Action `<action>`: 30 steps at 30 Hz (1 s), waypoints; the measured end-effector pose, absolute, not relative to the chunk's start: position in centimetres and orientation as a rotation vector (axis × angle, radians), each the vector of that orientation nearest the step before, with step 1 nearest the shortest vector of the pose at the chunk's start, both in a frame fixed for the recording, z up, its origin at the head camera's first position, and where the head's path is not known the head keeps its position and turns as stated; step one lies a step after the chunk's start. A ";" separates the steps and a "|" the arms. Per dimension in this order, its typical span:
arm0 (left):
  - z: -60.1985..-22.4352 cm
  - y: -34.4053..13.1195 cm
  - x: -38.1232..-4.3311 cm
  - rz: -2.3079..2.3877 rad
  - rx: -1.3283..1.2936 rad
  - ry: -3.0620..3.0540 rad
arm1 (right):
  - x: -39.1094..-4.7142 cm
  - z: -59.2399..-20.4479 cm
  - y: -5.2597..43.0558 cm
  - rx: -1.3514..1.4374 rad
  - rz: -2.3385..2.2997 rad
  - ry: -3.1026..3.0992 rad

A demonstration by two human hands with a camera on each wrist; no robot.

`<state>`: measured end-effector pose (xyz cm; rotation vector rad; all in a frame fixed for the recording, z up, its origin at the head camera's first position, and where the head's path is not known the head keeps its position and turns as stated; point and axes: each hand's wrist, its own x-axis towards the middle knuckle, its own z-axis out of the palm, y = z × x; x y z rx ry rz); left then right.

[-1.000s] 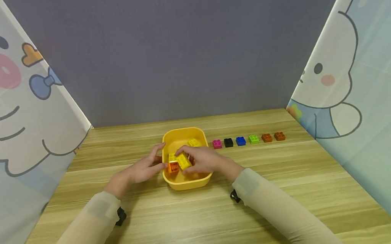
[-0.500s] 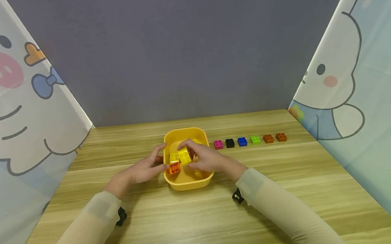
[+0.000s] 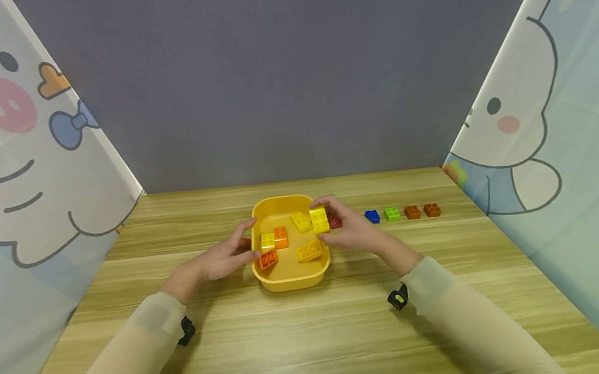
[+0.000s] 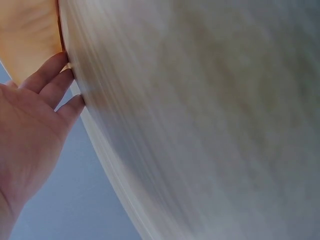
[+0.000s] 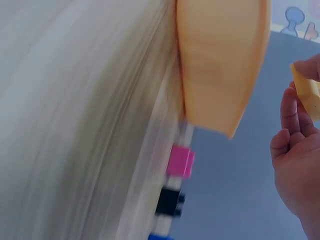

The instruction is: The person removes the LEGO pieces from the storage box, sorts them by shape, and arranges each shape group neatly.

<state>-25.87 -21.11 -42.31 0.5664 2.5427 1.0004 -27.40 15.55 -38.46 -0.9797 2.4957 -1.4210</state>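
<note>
My right hand [image 3: 353, 231] pinches a yellow toy building brick [image 3: 320, 220] between thumb and fingers, raised over the right rim of a yellow plastic bin [image 3: 292, 284]. The same brick [image 5: 310, 97] shows at the right edge of the right wrist view. My left hand [image 3: 221, 260] rests at the bin's left side, its extended fingers [image 4: 56, 87] touching the outer wall low by the table. Inside the bin are more yellow bricks [image 3: 310, 251], an upright orange brick [image 3: 280, 237] and a tipped orange brick [image 3: 269, 258] near my left thumb.
Right of the bin runs a row of bricks: magenta [image 5: 180, 161], black [image 5: 170, 201], blue [image 3: 372, 216], lime green [image 3: 392, 214] and two brownish-orange ones [image 3: 422, 211]. In the head view my right hand hides the black one. A grey panel [image 3: 287, 94] stands behind the wooden table [image 3: 269, 342].
My right hand has lifted a yellow brick from inside the bin and moved right with it, uncovering the bricks below. The tipped orange brick has turned slightly. My left hand stays put.
</note>
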 end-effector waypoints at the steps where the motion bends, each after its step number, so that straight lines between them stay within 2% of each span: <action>1: -42.3 -21.1 -25.9 1.007 0.557 2.538 | -27.4 -38.4 16.1 -0.953 -1.432 2.491; 14: -42.3 -21.2 -25.9 0.984 0.589 2.548 | -27.9 -40.5 21.3 -0.806 -1.427 2.528; 22: -42.2 -21.2 -25.8 0.986 0.586 2.543 | -28.3 -41.8 22.3 -0.626 -1.130 2.532; 30: -42.1 -21.4 -25.8 0.983 0.591 2.527 | -28.7 -42.4 22.3 -0.695 -0.910 2.594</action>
